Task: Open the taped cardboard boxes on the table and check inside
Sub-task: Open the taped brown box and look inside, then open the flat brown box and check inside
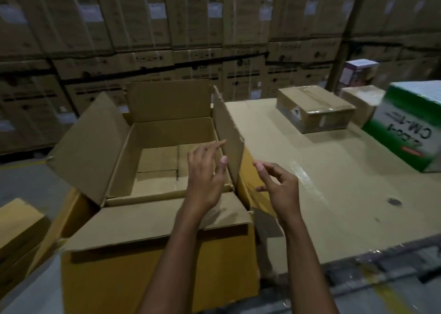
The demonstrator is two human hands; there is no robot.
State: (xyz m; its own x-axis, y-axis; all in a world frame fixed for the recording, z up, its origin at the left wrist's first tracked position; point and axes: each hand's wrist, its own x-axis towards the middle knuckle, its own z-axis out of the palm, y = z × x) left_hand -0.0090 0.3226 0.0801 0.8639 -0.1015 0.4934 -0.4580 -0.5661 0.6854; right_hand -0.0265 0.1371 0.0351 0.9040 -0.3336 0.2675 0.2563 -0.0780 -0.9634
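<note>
Here the opened box (167, 160) is sitting at the table's (334, 182) left end. The left hand (205, 177), grip released, is touching its upright right flap (229, 132). The right hand (279, 184) is hovering beside it, grip loose and empty. The green-and-white box (405, 127) is showing upside-down "CM-T", and the rest of its print is blurring out.

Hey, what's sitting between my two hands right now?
The right flap of the open box stands up between the left hand and the right hand, as the head view shows. Neither hand grips it.
</note>
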